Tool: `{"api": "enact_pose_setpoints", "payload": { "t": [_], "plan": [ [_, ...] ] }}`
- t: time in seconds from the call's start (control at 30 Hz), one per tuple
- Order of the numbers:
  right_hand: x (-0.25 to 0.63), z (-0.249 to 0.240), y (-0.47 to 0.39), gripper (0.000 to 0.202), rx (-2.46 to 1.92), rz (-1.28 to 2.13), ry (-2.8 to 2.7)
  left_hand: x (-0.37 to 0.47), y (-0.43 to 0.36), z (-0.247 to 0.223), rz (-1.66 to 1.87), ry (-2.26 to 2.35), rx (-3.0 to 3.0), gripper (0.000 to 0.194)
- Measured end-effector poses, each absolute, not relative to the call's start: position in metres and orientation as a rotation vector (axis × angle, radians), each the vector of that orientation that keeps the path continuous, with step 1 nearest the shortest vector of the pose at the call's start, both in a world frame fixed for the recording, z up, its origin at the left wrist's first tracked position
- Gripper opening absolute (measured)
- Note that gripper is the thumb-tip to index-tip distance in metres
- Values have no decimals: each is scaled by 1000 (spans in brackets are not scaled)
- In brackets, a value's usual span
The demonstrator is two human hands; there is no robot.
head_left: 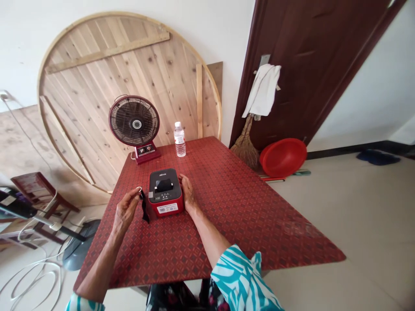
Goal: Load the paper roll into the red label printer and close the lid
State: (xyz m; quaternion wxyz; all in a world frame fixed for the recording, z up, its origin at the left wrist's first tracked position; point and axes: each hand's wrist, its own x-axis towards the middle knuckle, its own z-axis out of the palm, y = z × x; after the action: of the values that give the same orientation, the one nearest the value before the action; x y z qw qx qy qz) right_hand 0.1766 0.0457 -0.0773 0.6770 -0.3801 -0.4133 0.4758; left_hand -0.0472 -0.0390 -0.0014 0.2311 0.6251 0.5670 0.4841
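Observation:
A boxy red appliance with a black top sits on the patterned red tabletop; a white label is stuck on its front. Just left of it, my left hand is closed in a pinch on a thin dark strip that has a small white loop at its upper end. The strip hangs down beside the appliance. Against the appliance's right side lies my right hand, its fingers stretched along the wall rather than wrapped round it.
Behind the appliance stand a red table fan and a water bottle. A round wooden tabletop leans on the wall. A broom and a red basin are by the door. Loose white cable lies on the floor.

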Motion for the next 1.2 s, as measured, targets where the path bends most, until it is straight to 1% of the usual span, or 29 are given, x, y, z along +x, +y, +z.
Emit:
{"api": "enact_pose_setpoints", "payload": {
  "t": [0.17,0.33,0.5,0.7,1.03,1.13,1.2],
  "plan": [
    [178,-79,47,49,-924,1029,-961,-42,-37,5,1341,1462,1500,59],
    [177,-85,51,45,-927,1027,-955,-29,-27,18,1121,1373,1345,70],
    [176,-87,54,45,-940,1058,-944,-22,-20,28,1049,1328,1236,77],
    [175,-87,55,46,-935,1062,-939,-24,-17,26,1006,1289,1203,85],
    [176,-89,57,42,-957,1059,-934,-29,-10,26,904,1244,1046,81],
    [177,-88,56,40,-959,1051,-941,-31,-6,27,833,1254,1081,74],
    [177,-88,55,40,-950,1051,-937,-32,-4,29,784,1260,1095,65]
  ]
}}
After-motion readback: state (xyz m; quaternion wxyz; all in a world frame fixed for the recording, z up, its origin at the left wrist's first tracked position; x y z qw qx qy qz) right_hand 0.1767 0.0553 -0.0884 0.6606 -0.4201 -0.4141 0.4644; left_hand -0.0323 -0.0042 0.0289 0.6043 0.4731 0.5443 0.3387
